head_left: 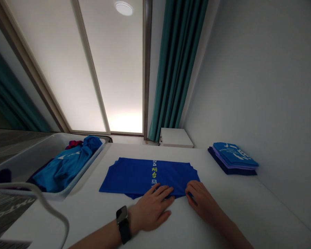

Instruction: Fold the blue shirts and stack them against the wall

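Note:
A royal-blue T-shirt (134, 174) lies folded lengthwise on the white table, with white and yellow-green lettering across its middle. My left hand (154, 205), a dark watch (123, 221) on its wrist, rests with spread fingers on the shirt's near edge, below the print. At the near right corner my right hand (198, 197) has its thumb and fingers bent together on the fabric. That pinched edge is partly hidden by the fingers.
A stack of folded clothes (233, 157) sits at the right by the wall. At left, a white plastic tub (67, 192) holds crumpled clothes (67, 166). A pale cable (50, 207) curves over the near left. Beyond the table (171, 152) stands a white cabinet (175, 136).

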Motion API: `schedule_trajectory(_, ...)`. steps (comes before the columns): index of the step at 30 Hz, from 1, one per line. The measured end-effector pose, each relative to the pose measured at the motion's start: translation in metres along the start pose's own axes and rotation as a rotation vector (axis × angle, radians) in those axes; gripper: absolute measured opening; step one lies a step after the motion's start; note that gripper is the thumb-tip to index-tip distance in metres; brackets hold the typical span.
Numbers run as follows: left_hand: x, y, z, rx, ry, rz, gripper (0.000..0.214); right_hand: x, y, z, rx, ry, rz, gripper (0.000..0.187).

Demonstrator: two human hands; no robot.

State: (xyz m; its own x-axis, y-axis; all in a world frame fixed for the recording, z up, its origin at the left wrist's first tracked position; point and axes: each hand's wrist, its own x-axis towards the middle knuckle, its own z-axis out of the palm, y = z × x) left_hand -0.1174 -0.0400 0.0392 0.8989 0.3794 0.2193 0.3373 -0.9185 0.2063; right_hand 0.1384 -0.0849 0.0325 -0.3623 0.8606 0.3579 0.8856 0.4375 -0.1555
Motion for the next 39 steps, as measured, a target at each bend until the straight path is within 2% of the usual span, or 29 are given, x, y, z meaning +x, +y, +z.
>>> schedule_trajectory(4, 0.002, 0.003, 0.0, 0.001, 0.006, 0.004, 0.041, -0.004, -0.002, -0.002, 0.057, -0.068, 0.016, 0.016)
schedule_trajectory(8, 0.005, 0.005, 0.001, 0.012, 0.012, -0.011, 0.035, -0.013, 0.001, 0.0, 0.087, -0.054, 0.05, 0.021)
schedule_trajectory(13, 0.003, 0.003, 0.003, -0.009, 0.019, -0.013, 0.048, -0.027, 0.003, 0.001, 0.082, -0.026, 0.052, 0.023)
schedule_trajectory(16, 0.003, 0.002, 0.005, -0.016, 0.027, -0.001, 0.056, -0.018, 0.0, -0.001, 0.08, -0.036, 0.057, 0.025)
schedule_trajectory(19, 0.005, -0.003, 0.005, 0.016, 0.042, -0.022, 0.056, 0.006, -0.006, 0.006, 0.039, -0.027, 0.11, 0.037)
schedule_trajectory(23, 0.004, -0.029, -0.003, 0.074, 0.081, -0.124, 0.052, 0.045, -0.019, 0.026, -0.031, -0.059, 0.133, 0.045)
schedule_trajectory(27, -0.013, -0.068, -0.015, 0.121, 0.069, -0.262, 0.051, 0.068, -0.036, 0.043, -0.042, -0.178, 0.178, 0.056)
schedule_trajectory(31, -0.045, -0.097, -0.014, 0.155, 0.031, -0.357, 0.053, 0.072, -0.044, 0.05, -0.021, -0.271, 0.244, 0.065)
schedule_trajectory(35, -0.075, -0.117, -0.009, 0.216, 0.096, -0.49, 0.054, 0.071, -0.045, 0.051, -0.012, -0.312, 0.255, 0.07)
schedule_trajectory(39, -0.088, -0.135, -0.022, 0.273, 0.119, -0.588, 0.051, 0.071, -0.043, 0.049, 0.015, -0.347, 0.272, 0.07)
